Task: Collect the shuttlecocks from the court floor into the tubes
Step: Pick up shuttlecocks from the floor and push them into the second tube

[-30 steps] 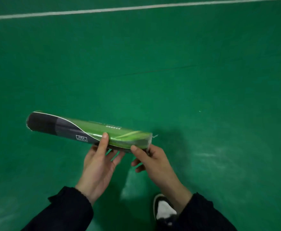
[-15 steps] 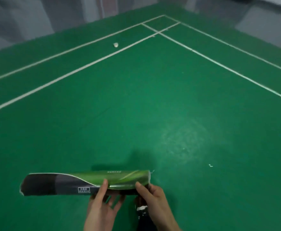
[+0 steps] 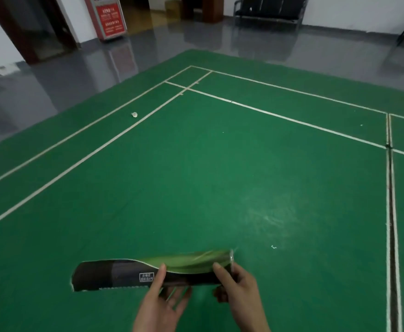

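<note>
Both hands on one shuttlecock tube [image 3: 148,271], held roughly horizontal low in view. Left hand [image 3: 162,305] under tube's middle, thumb up over front face, fingers loosely spread beneath. Right hand [image 3: 239,291] wrapped round green right end, thumb on top near cap edge. Tube black at left end, green at right; contents not visible, can't tell if any inside. Lone shuttlecock [image 3: 134,114] far off on green court floor [image 3: 220,176], between two white sidelines, well apart from hands.
</note>
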